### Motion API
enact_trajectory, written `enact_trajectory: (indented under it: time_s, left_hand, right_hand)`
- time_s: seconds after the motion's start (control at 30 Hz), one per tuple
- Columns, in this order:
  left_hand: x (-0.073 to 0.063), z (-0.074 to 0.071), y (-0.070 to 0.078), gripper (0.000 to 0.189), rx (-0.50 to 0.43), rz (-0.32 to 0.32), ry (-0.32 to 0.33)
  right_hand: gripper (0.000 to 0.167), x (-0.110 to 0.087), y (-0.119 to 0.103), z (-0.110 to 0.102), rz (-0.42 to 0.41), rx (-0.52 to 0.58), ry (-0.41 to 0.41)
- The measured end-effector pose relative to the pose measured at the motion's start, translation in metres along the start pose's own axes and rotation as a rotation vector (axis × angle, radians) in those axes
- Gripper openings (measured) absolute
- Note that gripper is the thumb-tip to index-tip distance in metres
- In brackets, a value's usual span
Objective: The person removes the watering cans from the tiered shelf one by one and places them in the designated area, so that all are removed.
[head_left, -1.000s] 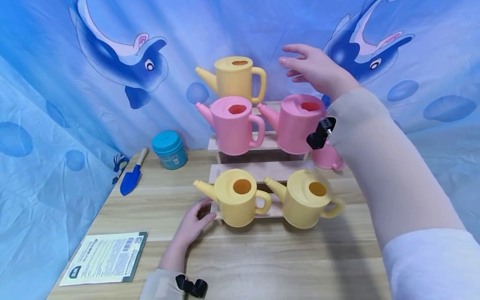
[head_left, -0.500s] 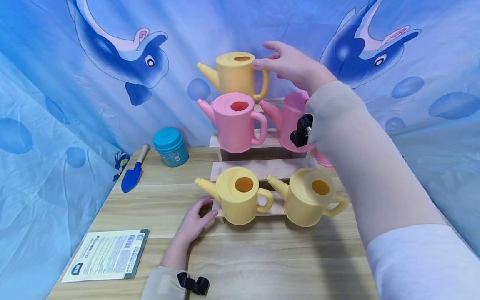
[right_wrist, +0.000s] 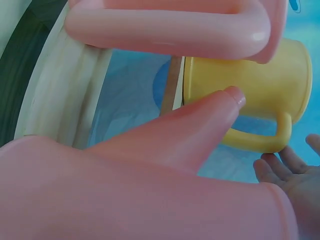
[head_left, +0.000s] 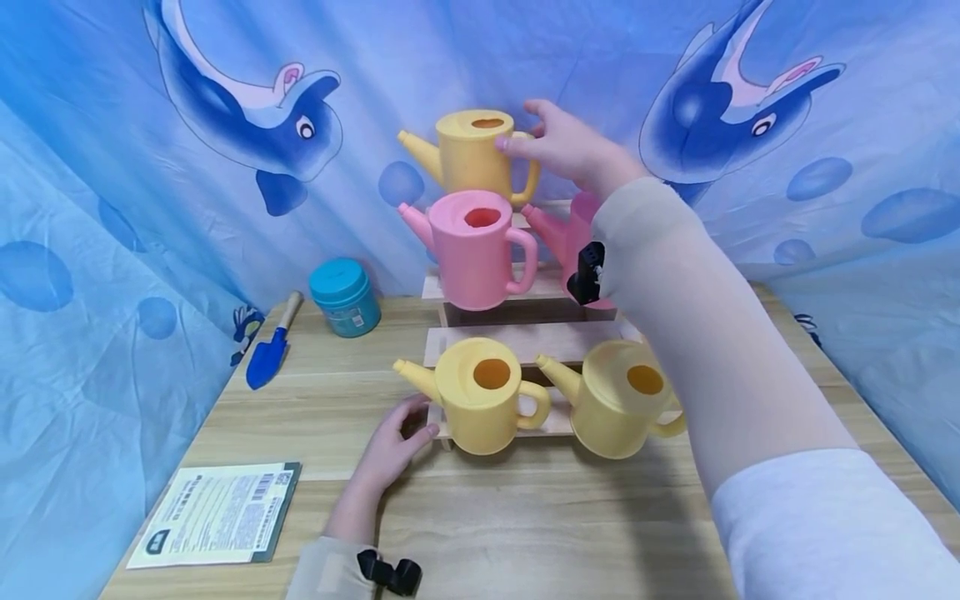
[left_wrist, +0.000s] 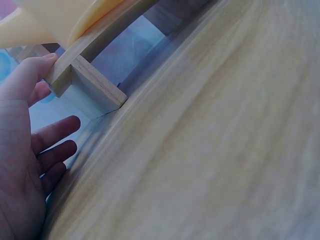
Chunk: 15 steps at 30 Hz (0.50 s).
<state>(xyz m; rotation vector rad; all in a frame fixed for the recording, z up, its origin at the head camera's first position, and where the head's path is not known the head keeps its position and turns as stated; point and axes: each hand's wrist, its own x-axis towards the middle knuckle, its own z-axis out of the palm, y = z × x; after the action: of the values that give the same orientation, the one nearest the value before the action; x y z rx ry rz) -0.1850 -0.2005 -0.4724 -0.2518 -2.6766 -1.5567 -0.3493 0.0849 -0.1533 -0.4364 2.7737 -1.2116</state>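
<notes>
A stepped wooden stand (head_left: pixel 517 342) holds several toy watering cans. My right hand (head_left: pixel 564 150) is beside the handle of the yellow watering can (head_left: pixel 474 167) on the top step. In the right wrist view its fingers (right_wrist: pixel 280 167) are spread, with tips right at that handle, and the palm is empty. One step lower are a pink watering can (head_left: pixel 472 262) and a second pink can (head_left: pixel 575 233), partly hidden by my right arm. My left hand (head_left: pixel 392 450) grips the bottom step's left end, thumb in front and a finger behind, near a yellow can (head_left: pixel 480 417).
Another yellow watering can (head_left: pixel 611 421) stands at the right of the bottom step. On the left lie a blue trowel (head_left: pixel 267 358) and a printed booklet (head_left: pixel 217 512), with a teal tub (head_left: pixel 345 300) behind. A blue dolphin curtain (head_left: pixel 375 50) hangs around the table.
My right hand has moved left and slightly down, from above the right pink can to the top yellow can's handle. The left hand keeps its place on the stand.
</notes>
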Motion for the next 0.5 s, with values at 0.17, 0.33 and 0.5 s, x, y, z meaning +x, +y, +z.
enact_trajectory:
  time_s: [0.17,0.33,0.5]
  left_hand:
    - [-0.001,-0.001,-0.001,0.055,0.02,0.016,0.013]
    - [-0.002,0.0,-0.003,0.057,0.004,0.035,0.01]
    - [-0.002,-0.001,-0.003,0.054,-0.004,0.045,0.01]
  right_hand:
    - [0.089,0.003,-0.002,0.003,-0.008,0.023,0.017]
    - [0.086,0.006,-0.002,0.009,-0.007,0.083,0.044]
    - [0.083,0.008,-0.003,0.013,0.005,0.136,0.069]
